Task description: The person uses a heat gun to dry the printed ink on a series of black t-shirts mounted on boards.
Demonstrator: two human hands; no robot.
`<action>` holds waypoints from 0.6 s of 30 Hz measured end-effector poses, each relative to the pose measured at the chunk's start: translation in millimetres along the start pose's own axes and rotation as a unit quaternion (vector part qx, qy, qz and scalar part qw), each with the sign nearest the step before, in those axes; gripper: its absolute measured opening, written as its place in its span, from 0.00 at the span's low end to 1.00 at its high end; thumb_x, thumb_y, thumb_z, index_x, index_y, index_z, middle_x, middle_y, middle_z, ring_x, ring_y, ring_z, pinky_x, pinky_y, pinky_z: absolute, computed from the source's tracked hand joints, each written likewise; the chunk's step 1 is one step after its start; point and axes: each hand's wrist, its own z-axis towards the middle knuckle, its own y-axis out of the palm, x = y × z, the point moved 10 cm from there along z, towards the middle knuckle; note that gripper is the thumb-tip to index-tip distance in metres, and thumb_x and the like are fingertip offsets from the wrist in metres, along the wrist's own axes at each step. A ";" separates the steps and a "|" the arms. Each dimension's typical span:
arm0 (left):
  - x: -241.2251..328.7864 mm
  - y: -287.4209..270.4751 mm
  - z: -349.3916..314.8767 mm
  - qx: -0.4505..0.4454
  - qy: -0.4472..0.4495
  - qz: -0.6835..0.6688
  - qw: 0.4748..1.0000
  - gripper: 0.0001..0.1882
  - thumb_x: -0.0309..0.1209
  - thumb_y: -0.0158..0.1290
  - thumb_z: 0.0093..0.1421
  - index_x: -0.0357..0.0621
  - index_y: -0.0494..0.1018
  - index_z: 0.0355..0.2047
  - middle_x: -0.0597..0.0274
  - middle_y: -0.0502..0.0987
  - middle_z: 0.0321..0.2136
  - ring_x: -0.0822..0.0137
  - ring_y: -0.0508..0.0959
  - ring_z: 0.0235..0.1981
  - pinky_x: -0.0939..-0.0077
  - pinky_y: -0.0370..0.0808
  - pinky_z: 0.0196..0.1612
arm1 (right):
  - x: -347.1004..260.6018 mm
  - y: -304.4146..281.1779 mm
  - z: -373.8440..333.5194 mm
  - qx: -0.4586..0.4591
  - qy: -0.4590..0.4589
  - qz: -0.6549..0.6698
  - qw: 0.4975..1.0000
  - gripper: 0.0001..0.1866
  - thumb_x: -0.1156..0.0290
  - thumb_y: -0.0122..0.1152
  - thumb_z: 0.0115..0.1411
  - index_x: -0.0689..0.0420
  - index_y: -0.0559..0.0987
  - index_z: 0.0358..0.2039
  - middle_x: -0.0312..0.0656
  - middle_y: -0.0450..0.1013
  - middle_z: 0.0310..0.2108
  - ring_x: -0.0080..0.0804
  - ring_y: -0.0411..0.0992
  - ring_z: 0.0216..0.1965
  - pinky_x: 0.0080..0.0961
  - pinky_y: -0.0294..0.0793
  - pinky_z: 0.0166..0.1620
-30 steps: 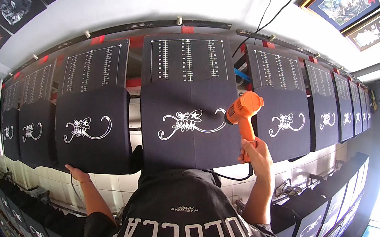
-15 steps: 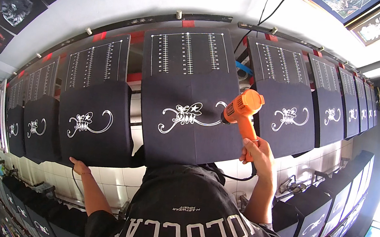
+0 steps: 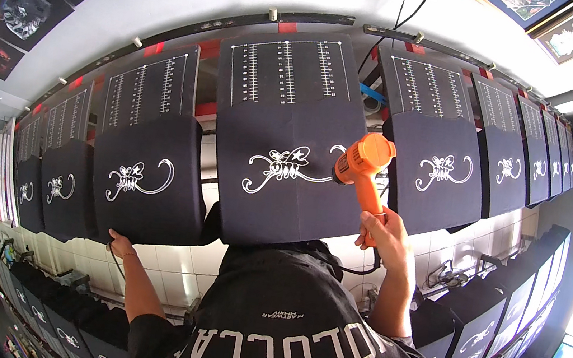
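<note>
My right hand [image 3: 390,240] is wrapped round the handle of an orange heat gun [image 3: 370,158]. Its dark nozzle points left, over the curling right end of a white print on the dark fabric [image 3: 282,211]. That fabric covers the lower part of the middle board [image 3: 306,55], which has white ruler marks along its top. At the lower edge of the neighbouring board to the left, my left hand [image 3: 121,243] is closed on a thin black cord [image 3: 118,267]. Dark fabric [image 3: 141,207] with the same print lies on that board, just above my left fingers.
More boards with printed dark fabric line up to the right [image 3: 440,163] and left [image 3: 60,182]. Another row of boards [image 3: 477,327] stands at the lower right, and one at the lower left [image 3: 68,328]. A dark rail [image 3: 213,23] runs behind, against a white wall.
The whole view has shifted slightly. The heat gun's nozzle sits a little lower against the print's right end. Both hands keep their hold.
</note>
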 end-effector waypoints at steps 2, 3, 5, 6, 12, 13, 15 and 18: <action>5.0 -7.2 -13.1 0.055 -0.023 -0.042 0.997 0.44 0.64 0.40 0.64 0.22 0.68 0.45 0.32 0.76 0.40 0.38 0.79 0.39 0.47 0.75 0.45 | 2.6 4.4 -2.3 -0.001 0.015 0.009 1.000 0.17 0.61 0.61 0.62 0.65 0.74 0.40 0.34 0.69 0.21 0.21 0.73 0.20 0.18 0.73 0.24; 2.4 -14.6 -15.3 0.084 -0.036 -0.061 0.994 0.43 0.63 0.41 0.64 0.24 0.65 0.48 0.31 0.75 0.41 0.38 0.79 0.39 0.45 0.75 0.44 | 4.1 6.6 -3.8 -0.005 0.025 0.014 1.000 0.18 0.61 0.61 0.62 0.65 0.74 0.40 0.34 0.69 0.21 0.21 0.73 0.20 0.18 0.73 0.24; 18.4 -29.0 -3.5 0.138 0.019 0.010 0.990 0.40 0.62 0.44 0.63 0.28 0.61 0.49 0.31 0.74 0.41 0.37 0.78 0.39 0.43 0.74 0.43 | 8.9 9.7 -2.6 0.011 0.021 0.002 1.000 0.17 0.60 0.61 0.62 0.64 0.74 0.39 0.34 0.69 0.21 0.22 0.73 0.20 0.18 0.73 0.24; 22.2 -34.7 2.5 0.164 0.046 0.046 0.984 0.39 0.61 0.46 0.62 0.31 0.60 0.49 0.31 0.73 0.41 0.37 0.78 0.39 0.41 0.74 0.42 | 7.6 15.9 -4.6 0.017 0.013 -0.002 1.000 0.17 0.60 0.60 0.62 0.63 0.74 0.38 0.35 0.70 0.21 0.22 0.73 0.20 0.18 0.72 0.23; 46.9 -38.5 23.8 0.153 0.076 0.081 0.982 0.29 0.54 0.45 0.66 0.37 0.64 0.47 0.37 0.74 0.41 0.38 0.77 0.41 0.43 0.74 0.43 | 7.0 36.5 -10.4 0.034 0.004 -0.010 0.999 0.17 0.60 0.60 0.62 0.63 0.73 0.37 0.35 0.70 0.21 0.23 0.73 0.20 0.19 0.72 0.22; 51.1 -36.6 26.3 0.129 0.070 0.079 0.986 0.27 0.53 0.45 0.67 0.38 0.64 0.48 0.38 0.75 0.41 0.37 0.77 0.41 0.43 0.74 0.43 | 4.9 40.9 -12.1 0.044 0.000 -0.022 0.999 0.17 0.60 0.60 0.62 0.63 0.73 0.37 0.35 0.70 0.21 0.24 0.73 0.20 0.19 0.72 0.22; 59.6 -36.0 27.2 0.083 0.057 0.075 0.992 0.24 0.50 0.44 0.68 0.40 0.65 0.49 0.40 0.77 0.40 0.37 0.77 0.41 0.43 0.74 0.43 | 5.4 44.0 -12.7 0.036 0.013 -0.005 0.999 0.16 0.60 0.60 0.63 0.62 0.74 0.35 0.34 0.70 0.21 0.22 0.73 0.20 0.19 0.73 0.24; 83.5 -40.0 14.9 0.052 0.103 0.088 0.989 0.22 0.49 0.43 0.69 0.44 0.67 0.50 0.41 0.79 0.39 0.39 0.79 0.41 0.43 0.74 0.43 | 1.1 57.2 -15.4 0.043 0.010 -0.023 0.999 0.16 0.60 0.60 0.63 0.62 0.74 0.34 0.34 0.70 0.20 0.21 0.73 0.20 0.18 0.73 0.25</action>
